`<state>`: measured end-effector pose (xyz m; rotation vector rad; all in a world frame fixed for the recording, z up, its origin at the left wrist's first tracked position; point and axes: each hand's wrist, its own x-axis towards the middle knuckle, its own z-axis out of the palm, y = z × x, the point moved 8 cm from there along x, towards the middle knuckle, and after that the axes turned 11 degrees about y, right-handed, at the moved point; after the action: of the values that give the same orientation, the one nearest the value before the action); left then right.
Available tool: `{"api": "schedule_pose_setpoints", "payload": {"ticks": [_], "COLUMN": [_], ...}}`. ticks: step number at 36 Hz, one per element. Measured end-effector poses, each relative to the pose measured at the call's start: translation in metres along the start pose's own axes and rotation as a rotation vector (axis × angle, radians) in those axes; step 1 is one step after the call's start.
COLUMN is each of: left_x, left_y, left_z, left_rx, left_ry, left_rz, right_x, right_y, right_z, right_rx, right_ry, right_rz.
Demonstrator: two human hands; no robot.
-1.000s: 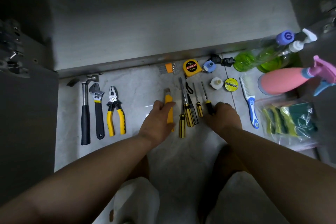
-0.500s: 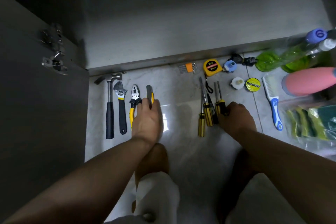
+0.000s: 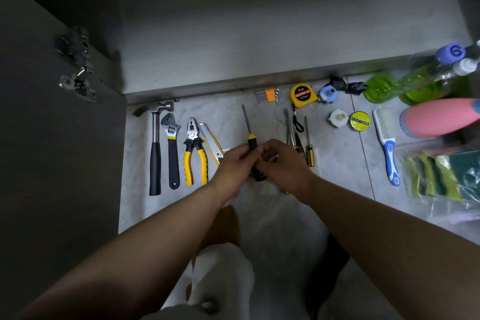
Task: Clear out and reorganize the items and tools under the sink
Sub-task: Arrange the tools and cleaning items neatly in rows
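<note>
Two hands meet over a tiled floor in front of an emptied under-sink cabinet [image 3: 259, 41], both closed on one black-and-yellow screwdriver [image 3: 250, 138] whose shaft points toward the cabinet. The left hand [image 3: 235, 166] wraps the handle from the side; the right hand [image 3: 281, 163] pinches it from the other, so the tool hangs just above the tiles between two groups of tools.

To the left lie a hammer [image 3: 155, 148], an adjustable wrench [image 3: 172, 148], yellow-handled pliers [image 3: 194, 153] and a utility knife [image 3: 211, 140], side by side in a neat row. To the right, the other screwdrivers [image 3: 309, 145] sit bunched together, partly behind the right hand. Judging from the layout, the sorting step is under way: tools are being lined up by kind, and this screwdriver looks bound for the open gap beside the knife. That move calls for setting it down parallel to the row, tip toward the cabinet, without nudging the knife.

Near the cabinet's edge are hex keys [image 3: 268, 95], a tape measure [image 3: 302, 95], a roll of PVC tape [image 3: 360, 120] and a blue-handled brush [image 3: 388, 143]. The spray bottles [image 3: 415, 80] and a bag of sponges [image 3: 446, 174] are cut off at the right edge. How many screwdrivers remain in the bunch is hard to count in the dim light; it may be three or four.
</note>
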<state>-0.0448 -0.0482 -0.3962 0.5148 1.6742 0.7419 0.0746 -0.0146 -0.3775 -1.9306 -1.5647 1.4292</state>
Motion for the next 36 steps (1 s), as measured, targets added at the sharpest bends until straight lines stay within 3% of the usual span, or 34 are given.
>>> {"api": "schedule_pose_setpoints", "payload": {"ticks": [3,7,13,22,28,31,36], "left_x": [0.012,0.026,0.028,0.025,0.018,0.012,-0.003], "left_y": [-0.007,-0.004,0.001,0.011,0.018,0.018,0.010], "left_z": [-0.016,-0.035,-0.033,-0.033,-0.034,-0.032,-0.028], "left_rx": [0.044,0.592,0.778,0.950,0.934,0.951,1.125], "left_ry": [0.105,0.206,0.241,0.281,0.295,0.307,0.256], "left_rz": [-0.023,0.132,0.191,0.268,0.354,0.420,0.602], "right_x": [-0.001,0.001,0.003,0.007,0.005,0.002,0.002], "right_y": [0.011,0.034,0.064,0.068,0.039,0.018,0.009], "right_z": [-0.011,-0.040,-0.049,-0.051,-0.037,-0.017,0.021], "right_rx": [0.076,-0.391,-0.590,-0.587,-0.403,-0.336,-0.389], "right_ry": [0.104,0.249,0.229,0.196,0.202,0.132,-0.033], "right_rz": [0.086,0.060,0.121,0.221,0.063,0.016,0.175]}}
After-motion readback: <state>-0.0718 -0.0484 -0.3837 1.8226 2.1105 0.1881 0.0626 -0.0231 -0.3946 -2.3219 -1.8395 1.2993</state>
